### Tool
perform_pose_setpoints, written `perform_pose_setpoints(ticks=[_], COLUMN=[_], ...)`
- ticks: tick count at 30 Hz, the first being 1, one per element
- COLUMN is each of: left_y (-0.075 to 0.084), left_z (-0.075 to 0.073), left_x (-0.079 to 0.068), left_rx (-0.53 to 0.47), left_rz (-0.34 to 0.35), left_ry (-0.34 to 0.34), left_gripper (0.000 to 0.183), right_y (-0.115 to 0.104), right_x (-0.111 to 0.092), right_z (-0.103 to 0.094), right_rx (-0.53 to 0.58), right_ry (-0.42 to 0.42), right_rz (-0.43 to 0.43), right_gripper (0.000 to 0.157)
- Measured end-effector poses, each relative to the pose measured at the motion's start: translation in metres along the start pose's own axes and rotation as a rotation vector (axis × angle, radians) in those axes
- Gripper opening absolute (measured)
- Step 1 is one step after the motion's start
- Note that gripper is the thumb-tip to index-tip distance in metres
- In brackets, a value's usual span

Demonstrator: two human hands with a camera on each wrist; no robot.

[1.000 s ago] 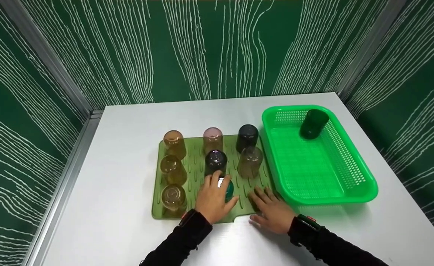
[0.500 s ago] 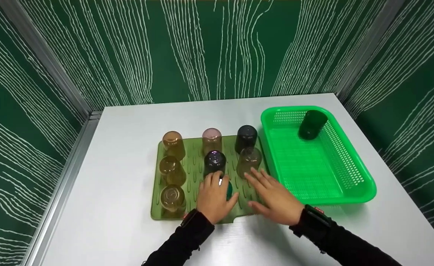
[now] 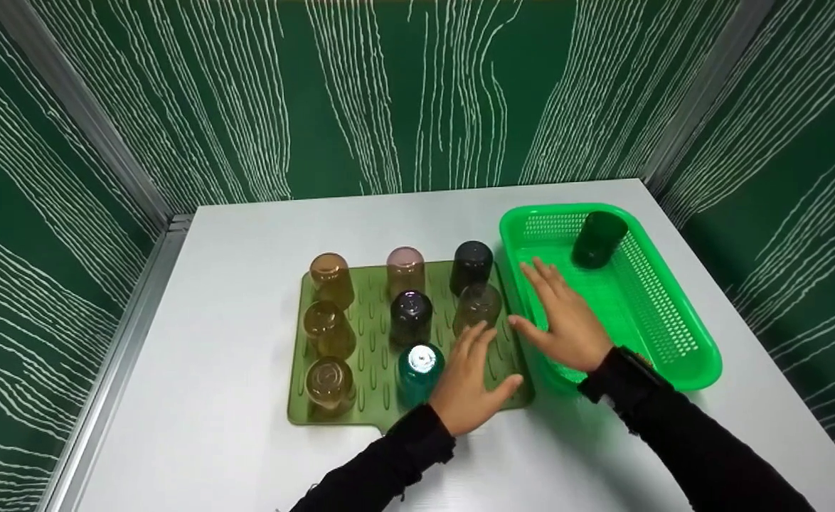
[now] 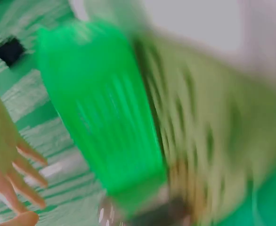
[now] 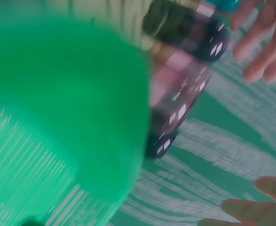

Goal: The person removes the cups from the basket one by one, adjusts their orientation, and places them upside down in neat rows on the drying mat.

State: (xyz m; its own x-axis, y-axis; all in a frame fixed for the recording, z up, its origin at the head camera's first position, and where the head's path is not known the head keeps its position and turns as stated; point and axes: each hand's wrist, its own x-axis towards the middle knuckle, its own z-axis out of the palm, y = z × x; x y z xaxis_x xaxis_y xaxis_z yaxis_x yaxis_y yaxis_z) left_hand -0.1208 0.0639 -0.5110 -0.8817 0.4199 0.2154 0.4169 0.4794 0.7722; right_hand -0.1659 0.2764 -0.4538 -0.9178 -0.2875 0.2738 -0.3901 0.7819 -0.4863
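Note:
My left hand (image 3: 467, 384) is beside the teal glass (image 3: 415, 377), fingers spread and holding nothing. This glass stands upside down on the front of a green drying mat (image 3: 373, 299). The left fingertips overlap the lower part of a clear greyish glass (image 3: 476, 304) in the head view. Over the near left side of a green plastic basket (image 3: 624, 313) hovers my right hand (image 3: 567, 323), fingers extended and empty. Inside the basket's far right corner leans a dark glass (image 3: 599, 240). Both wrist views are blurred.
More upturned glasses share the mat: a dark purple one (image 3: 410, 320), a black one (image 3: 471, 267), a pink one (image 3: 405, 269), an orange one (image 3: 331, 277) and two amber-brown ones at left. Green patterned walls (image 3: 403, 92) enclose the white table (image 3: 232, 299) at the back and sides.
My left hand has let go of the teal glass and moved right, uncovering it. My right hand has risen from the mat's front right and moved right and away, over the basket.

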Motion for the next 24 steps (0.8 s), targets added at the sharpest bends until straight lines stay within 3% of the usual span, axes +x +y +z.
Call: perform_pose_setpoints(ticks=[3,5,8,10,13,17,20,24], left_y=[0.011,0.014,0.015,0.014,-0.004,-0.04,-0.055,-0.058], left_z=[0.001,0.004,0.011,0.015,0.035,0.073,0.095,0.109], left_x=[0.007,0.012,0.02,0.027,0.038,0.059,0.072,0.08], left_rx=[-0.208,-0.254,-0.266,-0.275,-0.268,-0.244,-0.234,-0.227], left_rz=[-0.176,-0.249,-0.3,-0.32,-0.334,-0.365,-0.403,-0.431], left_ry=[-0.154,-0.212,-0.256,-0.266,-0.259,-0.241,-0.23,-0.203], left_gripper=[0.079,0.082,0.084,0.085,0.092,0.1,0.099,0.095], right_y=[0.017,0.028,0.044,0.053,0.068,0.087,0.1,0.115], right_x=[0.012,0.02,0.031,0.04,0.055,0.07,0.078,0.085], right_z=[-0.004,-0.007,-0.013,-0.019,-0.027,-0.033,-0.036,-0.038], right_rx=[-0.02,-0.04,-0.081,-0.11,-0.147,-0.14,-0.122,-0.14], right_ry=[0.055,0.078,0.093,0.082,0.053,0.003,-0.024,-0.05], right_rz=[0.016,0.032,0.066,0.102,0.157,0.224,0.269,0.314], right_gripper=[0.084,0.084,0.082,0.082,0.084,0.084,0.085,0.087])
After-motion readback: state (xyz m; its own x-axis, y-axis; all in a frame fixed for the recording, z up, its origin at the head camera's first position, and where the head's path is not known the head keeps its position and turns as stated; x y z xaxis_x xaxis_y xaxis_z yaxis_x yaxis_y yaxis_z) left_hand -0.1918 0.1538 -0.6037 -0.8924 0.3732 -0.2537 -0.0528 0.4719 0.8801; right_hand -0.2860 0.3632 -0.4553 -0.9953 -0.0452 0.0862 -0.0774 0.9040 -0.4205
